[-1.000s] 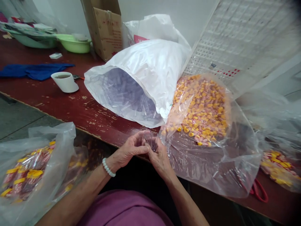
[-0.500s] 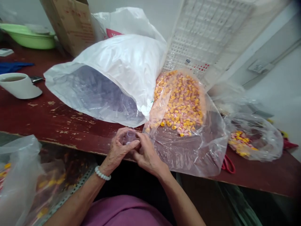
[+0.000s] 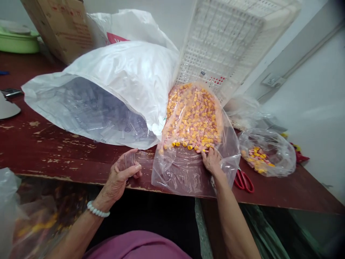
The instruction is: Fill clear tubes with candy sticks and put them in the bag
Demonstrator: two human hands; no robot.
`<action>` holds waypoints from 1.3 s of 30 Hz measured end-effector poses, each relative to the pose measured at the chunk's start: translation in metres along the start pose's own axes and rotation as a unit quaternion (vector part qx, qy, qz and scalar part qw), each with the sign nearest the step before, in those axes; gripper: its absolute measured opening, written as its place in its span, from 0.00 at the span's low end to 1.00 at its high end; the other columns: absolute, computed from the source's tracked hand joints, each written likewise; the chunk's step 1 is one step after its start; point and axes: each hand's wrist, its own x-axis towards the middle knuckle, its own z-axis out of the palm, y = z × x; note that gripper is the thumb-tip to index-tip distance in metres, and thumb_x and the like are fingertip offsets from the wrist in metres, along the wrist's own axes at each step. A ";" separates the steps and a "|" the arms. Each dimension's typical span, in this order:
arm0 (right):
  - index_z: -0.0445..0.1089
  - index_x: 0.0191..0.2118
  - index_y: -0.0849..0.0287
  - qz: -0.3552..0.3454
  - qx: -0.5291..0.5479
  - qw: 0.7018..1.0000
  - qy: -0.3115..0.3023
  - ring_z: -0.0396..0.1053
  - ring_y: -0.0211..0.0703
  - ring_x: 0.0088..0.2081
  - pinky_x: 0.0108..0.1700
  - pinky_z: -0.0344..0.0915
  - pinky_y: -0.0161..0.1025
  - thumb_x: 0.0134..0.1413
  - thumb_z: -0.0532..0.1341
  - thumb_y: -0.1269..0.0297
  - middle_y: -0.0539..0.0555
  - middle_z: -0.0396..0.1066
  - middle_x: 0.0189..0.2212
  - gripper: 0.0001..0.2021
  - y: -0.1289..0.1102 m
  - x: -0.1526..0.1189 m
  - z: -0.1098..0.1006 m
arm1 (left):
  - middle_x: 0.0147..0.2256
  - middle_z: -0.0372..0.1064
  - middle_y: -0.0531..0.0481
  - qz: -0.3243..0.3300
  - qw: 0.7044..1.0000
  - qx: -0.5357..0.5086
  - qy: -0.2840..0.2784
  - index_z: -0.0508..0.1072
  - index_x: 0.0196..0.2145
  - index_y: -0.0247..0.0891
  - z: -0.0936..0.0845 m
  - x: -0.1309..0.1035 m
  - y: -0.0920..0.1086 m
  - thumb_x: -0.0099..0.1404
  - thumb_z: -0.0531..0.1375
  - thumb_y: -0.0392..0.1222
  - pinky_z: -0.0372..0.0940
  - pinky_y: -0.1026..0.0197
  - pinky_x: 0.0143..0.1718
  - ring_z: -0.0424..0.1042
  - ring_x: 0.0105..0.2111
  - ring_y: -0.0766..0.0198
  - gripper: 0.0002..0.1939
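Note:
Near the table's front edge, my left hand (image 3: 120, 174) is closed around a clear plastic tube (image 3: 129, 160). To the right, my right hand (image 3: 212, 160) reaches into the open clear bag (image 3: 183, 180), its fingertips at the lower edge of a heap of small yellow-and-pink pieces (image 3: 192, 118). Its fingers are bent against the pieces; whether one is pinched cannot be made out. Left of the heap, a large white sack (image 3: 129, 68) lies with its mouth open, showing many clear tubes (image 3: 107, 111) inside.
Red-handled scissors (image 3: 244, 181) lie right of the bag, before a smaller clear bag (image 3: 280, 153) of yellow-and-pink pieces. A white crate (image 3: 215, 46) leans behind. A cardboard box (image 3: 63, 30), green basin (image 3: 18, 41) and part of a white cup (image 3: 8, 108) are on the left.
My hands have parted. The right one moved right and forward to the yellow-and-pink pieces, while the left kept hold of clear plastic. The view has shifted to the right.

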 end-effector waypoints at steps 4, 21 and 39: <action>0.57 0.58 0.70 -0.027 -0.016 0.999 -0.003 0.58 0.63 0.55 0.52 0.56 0.55 0.57 0.54 0.50 0.74 0.56 0.56 0.31 -0.017 -0.011 0.009 | 0.26 0.67 0.57 -0.024 0.999 0.020 -0.006 0.66 0.50 0.40 -0.001 0.001 -0.003 0.53 0.65 0.39 0.63 0.67 0.26 0.67 0.23 0.70 0.25; 0.71 0.44 0.63 -0.017 0.410 0.911 -0.029 0.66 0.42 0.35 0.41 0.64 0.43 0.48 0.62 0.52 0.56 0.71 0.37 0.21 -0.064 -0.049 -0.012 | 0.28 0.68 0.53 -0.043 0.991 0.117 -0.046 0.72 0.43 0.35 0.018 -0.005 -0.001 0.44 0.66 0.33 0.61 0.68 0.24 0.64 0.24 0.70 0.25; 0.57 0.57 0.51 -0.241 0.460 0.838 -0.169 0.62 0.42 0.50 0.51 0.63 0.43 0.60 0.51 0.66 0.56 0.60 0.52 0.19 -0.142 -0.104 -0.092 | 0.36 0.71 0.50 -0.001 0.978 0.139 -0.158 0.72 0.43 0.35 0.027 -0.019 -0.009 0.42 0.58 0.24 0.62 0.64 0.36 0.67 0.34 0.64 0.27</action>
